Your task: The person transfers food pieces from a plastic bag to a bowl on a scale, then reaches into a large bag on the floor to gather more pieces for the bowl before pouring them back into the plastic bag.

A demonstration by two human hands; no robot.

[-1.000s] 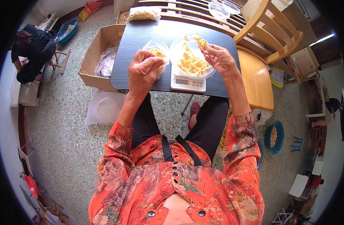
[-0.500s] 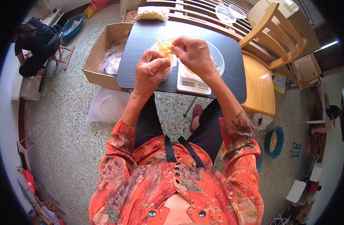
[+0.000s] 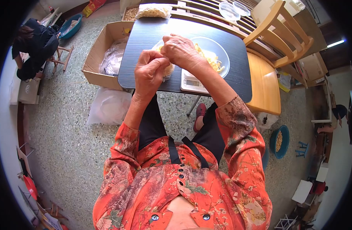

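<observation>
Right hand moved left, over bag pointing away.

Glossy plas. bowl, smooth plas. scale, wood-grain tbl w/ sheen

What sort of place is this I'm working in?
Likely a small, informal food-handling workroom, perhaps in a home: a bowl on a digital scale, a filled plastic bag, and a tub of pale pieces on the floor.
</observation>
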